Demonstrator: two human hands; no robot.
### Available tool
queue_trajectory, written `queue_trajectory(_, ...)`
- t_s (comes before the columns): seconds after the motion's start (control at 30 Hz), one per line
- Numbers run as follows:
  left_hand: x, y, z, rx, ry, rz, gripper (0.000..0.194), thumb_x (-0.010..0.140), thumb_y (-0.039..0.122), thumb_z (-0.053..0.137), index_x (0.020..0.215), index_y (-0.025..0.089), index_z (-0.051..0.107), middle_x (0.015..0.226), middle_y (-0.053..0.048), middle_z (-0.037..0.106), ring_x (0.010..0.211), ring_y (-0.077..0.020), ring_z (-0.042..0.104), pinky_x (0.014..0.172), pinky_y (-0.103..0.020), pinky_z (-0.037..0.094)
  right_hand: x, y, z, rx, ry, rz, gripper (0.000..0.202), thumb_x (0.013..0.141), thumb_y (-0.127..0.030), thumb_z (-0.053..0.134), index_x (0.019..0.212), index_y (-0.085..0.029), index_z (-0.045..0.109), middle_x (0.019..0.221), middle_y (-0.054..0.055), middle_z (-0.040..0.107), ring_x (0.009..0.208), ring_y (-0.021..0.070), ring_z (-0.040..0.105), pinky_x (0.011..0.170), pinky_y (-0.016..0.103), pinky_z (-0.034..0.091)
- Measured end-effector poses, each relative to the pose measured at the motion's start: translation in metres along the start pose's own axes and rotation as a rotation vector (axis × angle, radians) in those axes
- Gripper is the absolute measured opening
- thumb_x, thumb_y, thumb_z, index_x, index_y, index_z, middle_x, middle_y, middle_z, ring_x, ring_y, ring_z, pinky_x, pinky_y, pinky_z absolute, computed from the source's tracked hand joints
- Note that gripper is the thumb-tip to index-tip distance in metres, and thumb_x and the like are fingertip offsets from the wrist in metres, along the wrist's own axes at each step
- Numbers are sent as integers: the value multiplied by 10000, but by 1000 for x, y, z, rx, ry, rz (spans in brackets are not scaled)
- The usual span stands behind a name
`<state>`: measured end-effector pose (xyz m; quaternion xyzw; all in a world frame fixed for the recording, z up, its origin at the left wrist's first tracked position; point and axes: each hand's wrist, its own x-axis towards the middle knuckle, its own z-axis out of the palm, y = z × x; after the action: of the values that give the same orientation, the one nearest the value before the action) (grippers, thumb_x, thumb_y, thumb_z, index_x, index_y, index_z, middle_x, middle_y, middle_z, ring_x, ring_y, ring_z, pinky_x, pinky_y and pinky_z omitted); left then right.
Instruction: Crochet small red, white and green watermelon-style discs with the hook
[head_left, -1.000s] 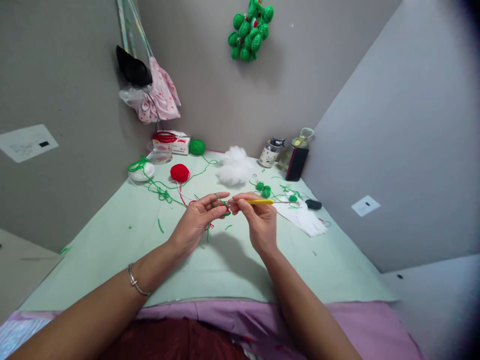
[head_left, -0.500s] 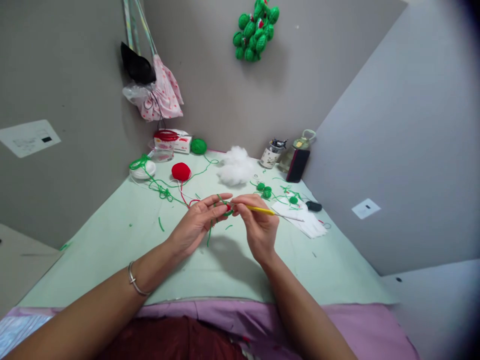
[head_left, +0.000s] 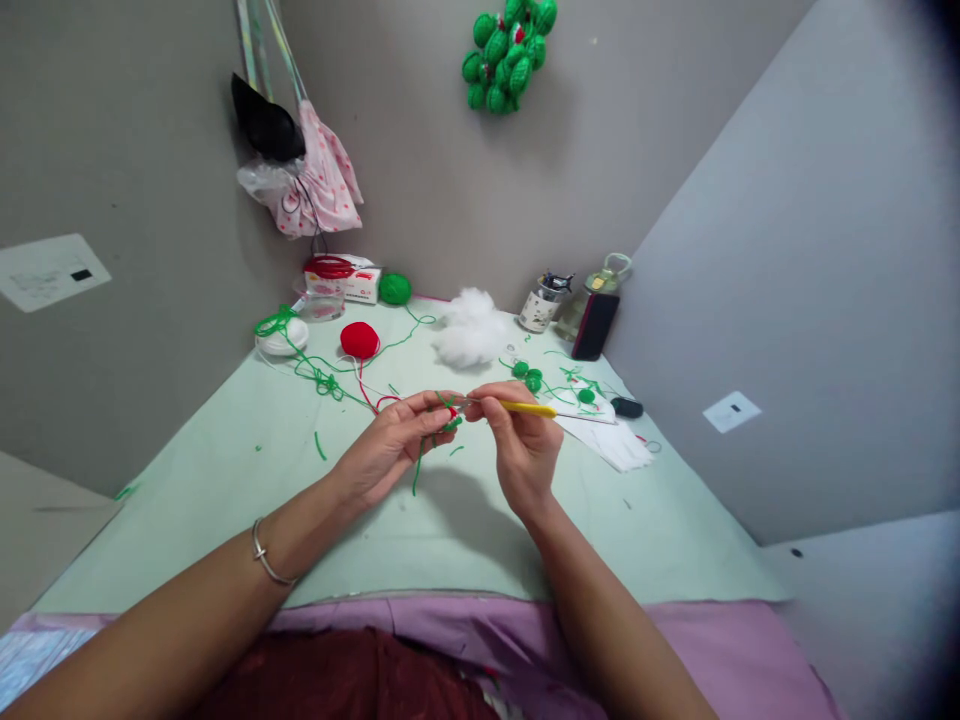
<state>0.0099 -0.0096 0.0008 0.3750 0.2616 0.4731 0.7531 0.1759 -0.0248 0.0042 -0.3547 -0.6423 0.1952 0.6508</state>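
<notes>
A small red-and-green crocheted yarn piece (head_left: 451, 421) is held above the pale green table covering (head_left: 480, 560), pinched between the thumb and fingers of the left hand (head_left: 388, 440), over which green yarn is looped. A slim metal crochet hook with a yellow grip (head_left: 529, 409) is grasped in the right hand (head_left: 525, 440), its tip close to the piece. Farther back, a pale, printed cylindrical pot (head_left: 537, 310) is stocked with dark, slender items. Beside it, a translucent greenish bottle (head_left: 602, 283) is partly hidden by a dark upright phone (head_left: 596, 328). At the left, a clear plastic tub (head_left: 324, 303) is placed before a white-and-red cardboard box (head_left: 364, 285); their contents cannot be told.
</notes>
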Motion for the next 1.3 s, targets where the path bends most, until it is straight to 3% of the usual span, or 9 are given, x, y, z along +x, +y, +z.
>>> queue_trajectory(0.2, -1, 4, -2, -1, 41, -13, 255, 778, 236, 893, 1019, 182, 833, 952, -30, 746, 808, -119, 653, 827, -255, 514, 1, -7, -3, 68, 59, -1, 126, 1014, -256, 620, 983, -247, 742, 921, 17, 708, 706, 137, 687, 679, 339, 558)
queue_trajectory(0.4, -2, 6, 1, 3, 57, -1, 220, 742, 237, 916, 928, 180, 814, 884, -18, 714, 819, -137, 654, 804, -257, 519, -2, -6, -3, 29, -35, -13, 122, 1014, -284, 622, 968, -251, 729, 900, 23, 737, 735, 161, 682, 688, 356, 560)
queue_trajectory(1.3, -3, 7, 2, 36, 59, 17, 208, 729, 257, 919, 842, 178, 763, 844, -8, 717, 757, -127, 646, 749, -262, 501, -2, -7, -1, -11, -51, -49, 133, 1015, -294, 619, 945, -260, 727, 884, 23, 749, 736, 167, 688, 673, 347, 571)
